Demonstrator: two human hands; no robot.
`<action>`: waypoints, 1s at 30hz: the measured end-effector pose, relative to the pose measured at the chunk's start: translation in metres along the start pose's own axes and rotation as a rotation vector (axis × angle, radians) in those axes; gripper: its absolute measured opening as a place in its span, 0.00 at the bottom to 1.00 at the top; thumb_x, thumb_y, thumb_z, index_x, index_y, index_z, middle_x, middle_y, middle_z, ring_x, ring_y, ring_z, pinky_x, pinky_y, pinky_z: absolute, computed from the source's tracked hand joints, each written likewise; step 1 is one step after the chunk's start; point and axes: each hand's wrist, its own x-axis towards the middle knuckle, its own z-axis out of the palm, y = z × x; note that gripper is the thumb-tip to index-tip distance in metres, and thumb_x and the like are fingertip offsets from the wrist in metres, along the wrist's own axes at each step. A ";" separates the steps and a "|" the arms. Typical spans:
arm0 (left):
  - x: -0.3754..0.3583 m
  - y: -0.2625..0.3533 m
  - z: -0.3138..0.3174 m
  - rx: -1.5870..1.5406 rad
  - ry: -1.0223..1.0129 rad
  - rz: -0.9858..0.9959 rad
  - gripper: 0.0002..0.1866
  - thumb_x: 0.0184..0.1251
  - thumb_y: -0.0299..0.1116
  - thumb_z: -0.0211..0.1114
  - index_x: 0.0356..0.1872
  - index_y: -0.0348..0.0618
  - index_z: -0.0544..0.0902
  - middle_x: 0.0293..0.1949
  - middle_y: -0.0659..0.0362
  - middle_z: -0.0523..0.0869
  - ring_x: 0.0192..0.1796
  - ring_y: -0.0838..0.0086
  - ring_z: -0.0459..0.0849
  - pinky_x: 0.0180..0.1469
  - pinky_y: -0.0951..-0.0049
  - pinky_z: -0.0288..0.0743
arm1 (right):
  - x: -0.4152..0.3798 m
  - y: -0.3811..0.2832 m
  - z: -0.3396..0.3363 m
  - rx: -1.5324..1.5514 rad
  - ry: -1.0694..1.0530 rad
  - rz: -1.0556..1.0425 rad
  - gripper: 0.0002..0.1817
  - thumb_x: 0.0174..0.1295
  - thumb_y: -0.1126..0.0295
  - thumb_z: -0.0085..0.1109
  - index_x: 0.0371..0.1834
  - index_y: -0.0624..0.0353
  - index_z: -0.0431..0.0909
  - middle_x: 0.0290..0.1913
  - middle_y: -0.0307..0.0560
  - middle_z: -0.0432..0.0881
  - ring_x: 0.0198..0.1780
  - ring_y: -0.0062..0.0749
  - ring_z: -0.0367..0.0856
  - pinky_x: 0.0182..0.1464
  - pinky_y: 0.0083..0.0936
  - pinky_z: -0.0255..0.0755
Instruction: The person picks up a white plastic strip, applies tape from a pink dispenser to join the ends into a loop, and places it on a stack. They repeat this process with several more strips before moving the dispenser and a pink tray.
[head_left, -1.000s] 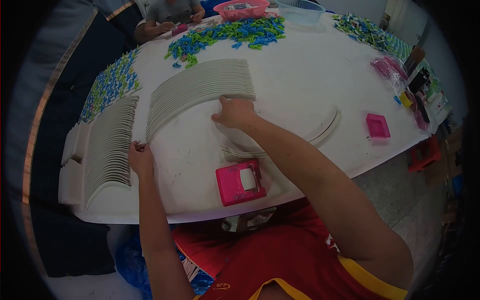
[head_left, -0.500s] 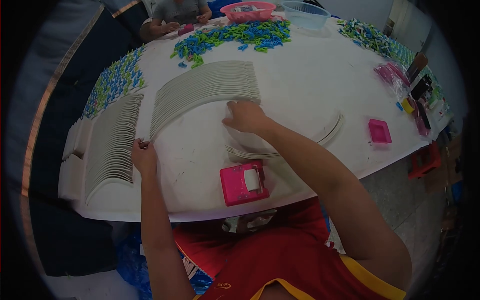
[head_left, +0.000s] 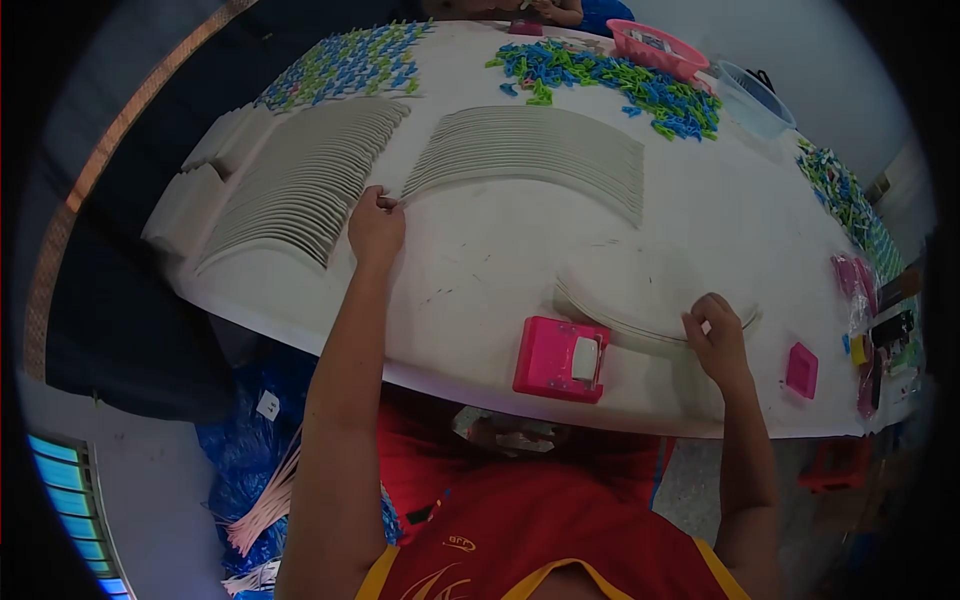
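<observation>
My left hand (head_left: 377, 228) has thumb and finger pinched at the left end of the nearest strip in the middle row of curved white strips (head_left: 530, 150). A longer row of similar strips (head_left: 300, 180) stands close on its left. My right hand (head_left: 718, 343) is over the right part of a few loose curved strips (head_left: 640, 330) near the front edge. Its fingers are loosely curled, with a gap between thumb and forefinger; no strip shows in them. A pink tape dispenser (head_left: 548, 358) with a white roll sits beside the loose strips' left end.
Blue and green clips (head_left: 610, 80) lie heaped at the back, beside a pink basket (head_left: 660, 50) and a clear basin (head_left: 752, 100). A small pink tray (head_left: 801, 370) is at the right. Another person's hand (head_left: 545, 10) shows across the table (head_left: 480, 270).
My right hand has left the right end of the middle row and come down to the loose strips. My left hand stays at the row's left end. The view has turned left.
</observation>
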 end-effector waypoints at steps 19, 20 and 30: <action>-0.055 0.105 0.028 -0.129 -0.511 0.575 0.15 0.69 0.35 0.68 0.52 0.38 0.84 0.52 0.51 0.86 0.55 0.59 0.83 0.54 0.62 0.80 | -0.057 0.022 -0.007 -0.307 0.223 -0.312 0.11 0.50 0.79 0.71 0.34 0.56 0.80 0.40 0.44 0.82 0.46 0.44 0.79 0.52 0.39 0.74; -0.060 0.121 0.036 -0.100 -0.568 0.669 0.16 0.71 0.37 0.67 0.53 0.39 0.84 0.56 0.50 0.84 0.59 0.57 0.81 0.57 0.60 0.80 | -0.058 0.022 -0.007 -0.305 0.227 -0.312 0.11 0.50 0.79 0.71 0.34 0.56 0.80 0.40 0.44 0.82 0.46 0.44 0.79 0.52 0.39 0.74; -0.060 0.180 0.100 0.345 -0.670 0.901 0.20 0.72 0.42 0.63 0.58 0.41 0.77 0.62 0.52 0.78 0.61 0.52 0.79 0.61 0.53 0.77 | -0.060 0.024 -0.009 -0.246 0.244 -0.242 0.12 0.48 0.79 0.71 0.34 0.56 0.80 0.41 0.45 0.81 0.45 0.46 0.79 0.50 0.40 0.75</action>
